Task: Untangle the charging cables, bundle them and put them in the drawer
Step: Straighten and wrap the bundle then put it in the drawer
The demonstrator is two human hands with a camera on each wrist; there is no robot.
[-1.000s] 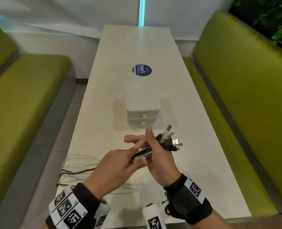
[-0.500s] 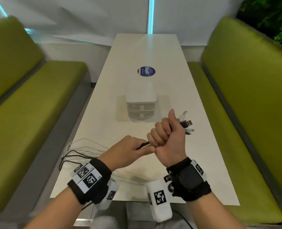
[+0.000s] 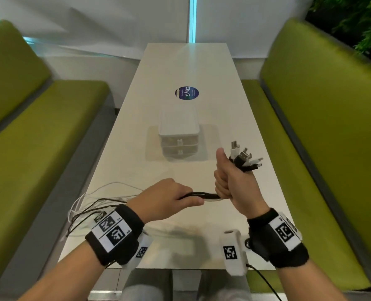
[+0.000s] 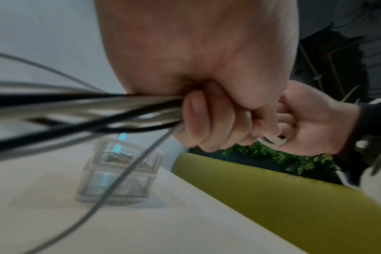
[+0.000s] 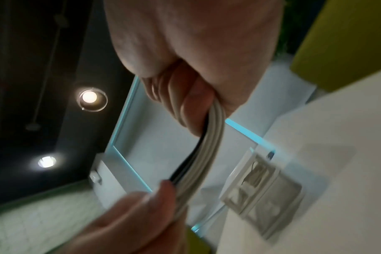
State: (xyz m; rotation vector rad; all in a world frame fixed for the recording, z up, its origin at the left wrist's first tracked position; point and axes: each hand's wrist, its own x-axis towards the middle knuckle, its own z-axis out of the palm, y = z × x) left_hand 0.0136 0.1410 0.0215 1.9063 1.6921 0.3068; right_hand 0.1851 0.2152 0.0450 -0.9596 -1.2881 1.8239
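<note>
Right hand [image 3: 234,183]: fist curled round the cables [image 3: 202,194], plugs [image 3: 244,158] fanned above the thumb.
Left hand [image 3: 167,197]: fingers curled round the same strands.
Risk: loose tails [image 3: 89,203] over the table [image 3: 123,161] edge may snag or re-knot.
Drawer [image 3: 179,148]: closed, behind both hands.

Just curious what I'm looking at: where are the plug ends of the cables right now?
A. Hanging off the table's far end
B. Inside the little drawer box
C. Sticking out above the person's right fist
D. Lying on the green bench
C: the plug ends fan out above the right hand, which grips the cables.
</note>
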